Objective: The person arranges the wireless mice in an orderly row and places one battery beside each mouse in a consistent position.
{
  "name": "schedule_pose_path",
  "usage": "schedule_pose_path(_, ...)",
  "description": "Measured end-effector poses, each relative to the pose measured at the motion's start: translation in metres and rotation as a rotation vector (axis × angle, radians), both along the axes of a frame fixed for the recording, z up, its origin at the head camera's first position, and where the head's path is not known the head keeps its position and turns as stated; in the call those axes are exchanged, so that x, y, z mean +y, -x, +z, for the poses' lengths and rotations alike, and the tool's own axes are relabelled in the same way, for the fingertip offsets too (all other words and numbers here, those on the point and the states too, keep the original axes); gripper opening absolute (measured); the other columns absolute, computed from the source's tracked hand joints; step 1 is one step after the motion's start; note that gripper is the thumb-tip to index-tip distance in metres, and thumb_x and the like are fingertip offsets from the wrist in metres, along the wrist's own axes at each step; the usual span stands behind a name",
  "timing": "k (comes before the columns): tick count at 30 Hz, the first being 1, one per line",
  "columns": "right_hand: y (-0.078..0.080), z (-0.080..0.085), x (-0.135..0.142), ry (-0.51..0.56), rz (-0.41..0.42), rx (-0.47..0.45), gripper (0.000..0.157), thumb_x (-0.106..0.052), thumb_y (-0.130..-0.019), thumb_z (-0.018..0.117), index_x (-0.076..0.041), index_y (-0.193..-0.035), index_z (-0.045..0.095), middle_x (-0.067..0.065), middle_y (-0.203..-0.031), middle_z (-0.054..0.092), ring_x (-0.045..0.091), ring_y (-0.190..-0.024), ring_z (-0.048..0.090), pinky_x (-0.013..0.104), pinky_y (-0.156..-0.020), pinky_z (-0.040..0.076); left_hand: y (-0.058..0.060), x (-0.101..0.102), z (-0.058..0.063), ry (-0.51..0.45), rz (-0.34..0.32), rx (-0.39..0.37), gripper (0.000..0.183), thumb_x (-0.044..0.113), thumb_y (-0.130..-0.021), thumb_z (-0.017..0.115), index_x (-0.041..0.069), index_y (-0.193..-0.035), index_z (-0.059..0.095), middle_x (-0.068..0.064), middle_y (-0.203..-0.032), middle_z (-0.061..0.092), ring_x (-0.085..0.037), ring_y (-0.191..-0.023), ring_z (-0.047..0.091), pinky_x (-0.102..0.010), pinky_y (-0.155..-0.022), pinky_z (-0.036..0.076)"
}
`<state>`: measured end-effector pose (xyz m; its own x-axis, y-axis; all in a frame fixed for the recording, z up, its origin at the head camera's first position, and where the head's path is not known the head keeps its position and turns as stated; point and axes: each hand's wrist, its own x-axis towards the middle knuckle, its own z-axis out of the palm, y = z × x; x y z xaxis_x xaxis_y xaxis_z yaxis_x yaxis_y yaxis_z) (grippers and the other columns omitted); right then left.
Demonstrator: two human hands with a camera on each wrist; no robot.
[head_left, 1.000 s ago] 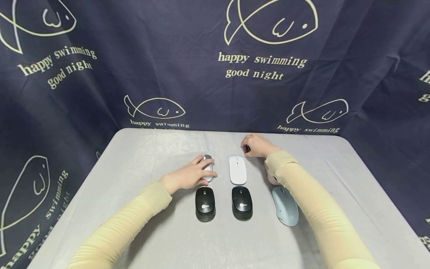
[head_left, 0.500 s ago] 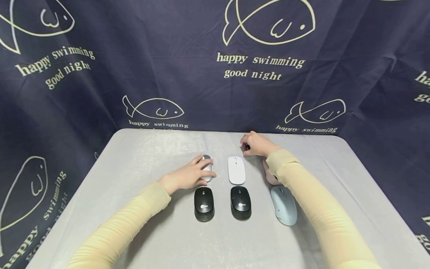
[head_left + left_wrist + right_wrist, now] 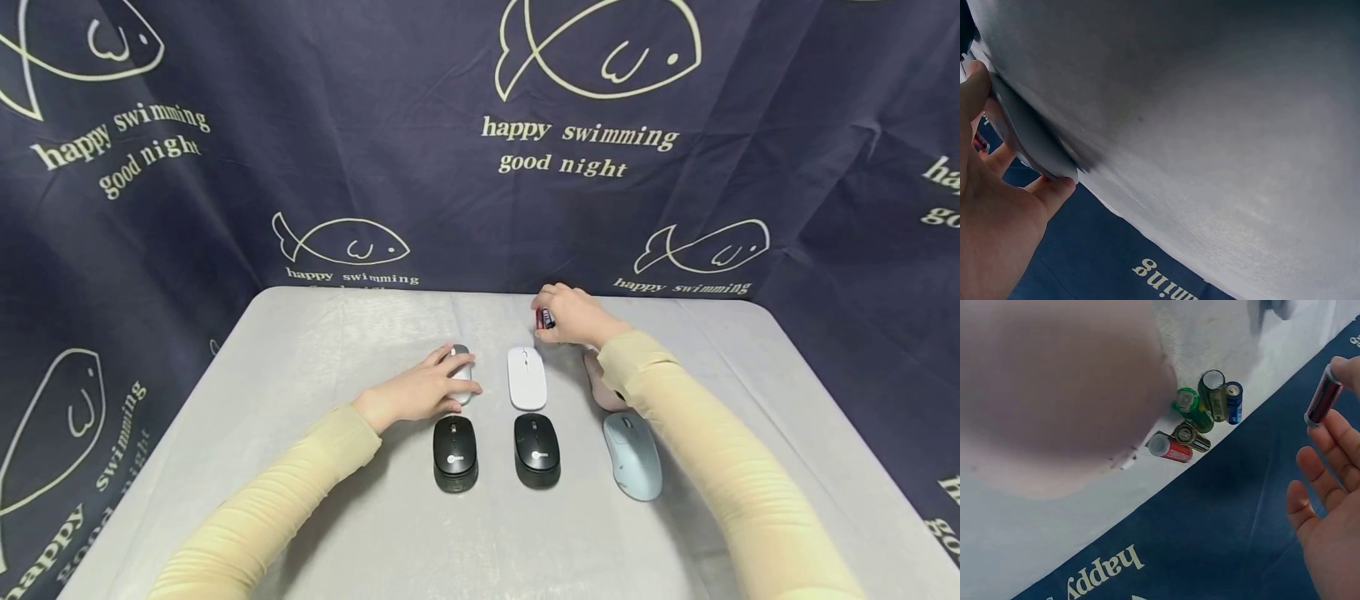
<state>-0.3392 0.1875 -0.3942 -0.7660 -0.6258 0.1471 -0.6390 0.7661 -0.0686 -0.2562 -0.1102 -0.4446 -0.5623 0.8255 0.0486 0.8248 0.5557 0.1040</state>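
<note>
On the left, a pale yellow sleeve leads to the left hand, which holds a grey-and-white computer mouse on the grey table, thumb at one side and fingers spread across the top; this grip matches the frame half a second ago. Just below it sits a black mouse, upright on its base. Next to the right come a slim white mouse and, nearer the person, a second black mouse, both resting as before. Beyond the white mouse, near the table's back edge, is a dark red battery, pinched between thumb and fingertip of the right hand; its remaining fingers are loosely bent and apart. Compared with the earlier frame, this hand and its battery sit slightly farther toward the backdrop. The right wrist view shows five more batteries clustered on the table: red, dark with a metallic end, green, olive and blue. Farther right, a pink mouse is partly covered by the right sleeve, with a pale blue mouse just below.
</note>
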Motion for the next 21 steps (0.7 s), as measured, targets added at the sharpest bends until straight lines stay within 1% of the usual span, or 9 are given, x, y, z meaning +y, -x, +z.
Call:
schedule_pose_path(6,-0.005,0.008,-0.002,0.013,-0.006,0.010,0.043,-0.029,-0.074,0.074,-0.005,-0.108,0.065,0.011,-0.108,0.061,0.031,-0.103,0.055,0.049,-0.079,0.048,0.001,0.000,-0.001,-0.012,-0.011,0.015,0.037,0.033,-0.090,0.062,0.027,-0.126,0.059,-0.017,-0.146,0.035,-0.053,-0.132,0.027,-0.055,-0.113,0.024)
schedule_pose_path(13,-0.011,0.015,-0.006,0.015,-0.003,0.015,0.042,-0.031,-0.077,0.071,-0.007,-0.111,0.064,0.009,-0.111,0.060,0.029,-0.105,0.054,0.046,-0.080,0.047,0.001,0.000,0.001,-0.015,-0.018,0.022,0.037,0.033,-0.090,0.062,0.026,-0.126,0.060,-0.019,-0.145,0.036,-0.054,-0.132,0.028,-0.056,-0.113,0.024)
schedule_pose_path(16,-0.016,0.018,-0.010,0.025,0.003,0.012,0.042,-0.030,-0.076,0.071,-0.007,-0.110,0.064,0.008,-0.110,0.060,0.028,-0.106,0.054,0.045,-0.081,0.047,0.000,0.000,0.002,-0.014,-0.016,0.019,0.036,0.033,-0.090,0.062,0.026,-0.126,0.060,-0.019,-0.145,0.037,-0.053,-0.132,0.029,-0.055,-0.113,0.024)
schedule_pose_path(21,-0.026,0.022,-0.017,0.036,0.018,0.031,0.040,-0.029,-0.076,0.072,-0.007,-0.109,0.064,0.007,-0.108,0.060,0.026,-0.103,0.054,0.042,-0.077,0.045,0.000,0.000,0.001,-0.007,-0.014,0.016,0.036,0.033,-0.090,0.062,0.026,-0.126,0.059,-0.019,-0.146,0.036,-0.053,-0.132,0.028,-0.056,-0.113,0.024)
